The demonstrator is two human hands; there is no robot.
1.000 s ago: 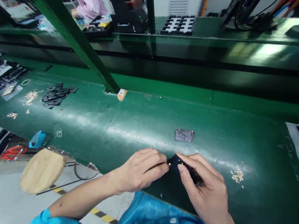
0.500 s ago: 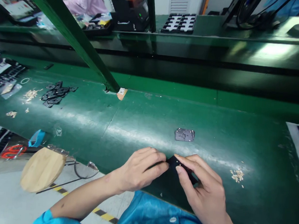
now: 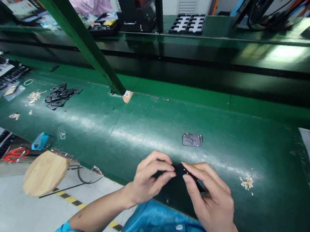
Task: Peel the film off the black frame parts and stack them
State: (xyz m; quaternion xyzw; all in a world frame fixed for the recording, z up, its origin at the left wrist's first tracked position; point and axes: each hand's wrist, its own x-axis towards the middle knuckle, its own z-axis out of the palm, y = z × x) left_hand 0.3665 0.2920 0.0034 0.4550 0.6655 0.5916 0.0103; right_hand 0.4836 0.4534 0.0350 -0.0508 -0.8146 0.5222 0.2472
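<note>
Close to the bench's front edge, a thin black plastic plate (image 3: 180, 171) with small bright dots is held up, tilted, between both hands. My right hand (image 3: 214, 197) grips it, thumb and forefinger pinching its upper part. My left hand (image 3: 151, 176) is closed at the plate's left corner, its fingertips pressed together on the edge; whether a tiny piece is also between them is hidden. Just beyond the hands, a flat dark grey plate (image 3: 192, 140) with small bright spots at its corners lies on the green bench (image 3: 148, 126).
Small beige pieces (image 3: 246, 182) lie scattered at the right. Leftward are a pile of black plates (image 3: 60, 96) and more beige pieces (image 3: 33, 97). A green post (image 3: 95, 59) slants down to the bench. Below left are a round wooden stool (image 3: 45, 173) and red-handled scissors (image 3: 16, 154).
My left hand has turned slightly, its fingers more raised and its forearm shifted right. The right hand keeps its grip on the black plate. The view has shifted slightly.
</note>
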